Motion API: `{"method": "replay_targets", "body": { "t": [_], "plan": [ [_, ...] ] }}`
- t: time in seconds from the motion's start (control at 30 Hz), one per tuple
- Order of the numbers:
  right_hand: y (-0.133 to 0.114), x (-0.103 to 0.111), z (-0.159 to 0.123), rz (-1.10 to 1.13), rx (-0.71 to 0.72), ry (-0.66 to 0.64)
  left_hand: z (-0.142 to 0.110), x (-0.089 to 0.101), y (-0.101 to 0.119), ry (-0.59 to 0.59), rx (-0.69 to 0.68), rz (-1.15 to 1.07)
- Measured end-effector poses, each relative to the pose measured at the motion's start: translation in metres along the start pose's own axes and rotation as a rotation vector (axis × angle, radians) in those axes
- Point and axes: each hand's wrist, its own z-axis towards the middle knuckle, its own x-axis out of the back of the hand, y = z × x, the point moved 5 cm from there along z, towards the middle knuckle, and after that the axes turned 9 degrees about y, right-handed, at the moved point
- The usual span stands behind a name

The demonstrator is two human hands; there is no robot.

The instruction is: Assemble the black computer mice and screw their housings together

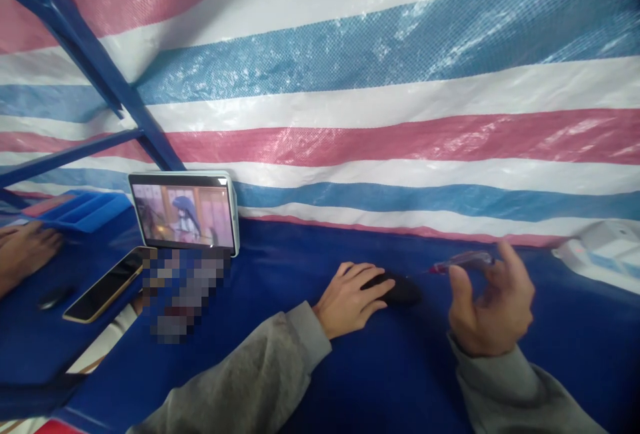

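Observation:
A black computer mouse [404, 291] lies on the blue table, partly covered by my left hand [354, 297]. The fingers of that hand rest over the mouse and hold it against the tabletop. To the right, my right hand [493, 307] is raised above the table with a small screwdriver [463, 261] between thumb and fingers. The screwdriver has a clear and reddish handle, and its thin shaft points left toward the mouse. My right index finger sticks out, away from the thumb. The mouse's underside and the exact shaft tip are hard to make out.
A tablet [183, 213] showing a cartoon leans at the back left. A phone [105, 287], a dark rounded object [54, 297] and a blue compartment tray [95, 211] lie farther left, near another person's hand [30, 254]. A white object [603, 254] stands at the right.

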Motion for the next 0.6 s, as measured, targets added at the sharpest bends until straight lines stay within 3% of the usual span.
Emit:
{"method": "replay_targets", "body": {
  "t": [0.17,0.6],
  "plan": [
    [-0.0053,-0.0001,0.0018,-0.065,0.098,-0.084,0.0000,-0.0008,0.0012,-0.032,-0.008,0.045],
    [-0.0088,-0.0043,0.0034,-0.040,0.301,-0.124,-0.0005,-0.0003,-0.0001,-0.021,0.020,0.096]
  ]
}}
